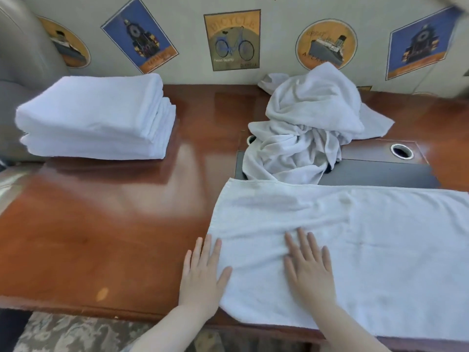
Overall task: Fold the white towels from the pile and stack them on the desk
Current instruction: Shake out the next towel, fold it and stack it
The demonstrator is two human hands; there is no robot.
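Lying flat across the near right part of the desk (101,224), a white towel (368,250) was spread out lengthwise, its near edge hanging slightly over the desk's front rim and its right end running out of view. Both hands rested palm-down with straight fingers. The left hand (203,275) lay at the towel's left edge, fingers slightly spread, the thumb and part of the palm on the cloth and the outer fingers on bare wood. The right hand (309,270) pressed flat on the towel just beside the left, fingers fanned apart, with small creases in the cloth ahead of the fingertips. Neither hand pinched or gripped anything.

Behind the spread towel, touching its far edge, sat the crumpled pile of unfolded towels (309,128), heaped against the wall and covering part of a dark inset panel (380,171) in the desk. One round cable hole (401,151) in that panel was exposed to the right of the pile; another (251,139) was half hidden under the pile's left side. At the far left of the desk, well apart from the hands, stood a stack of folded towels (94,118). Posters decorated the wall behind, among them a bicycle print (232,40) and a ship print (326,44). A grey chair back (22,47) rose at the far left.
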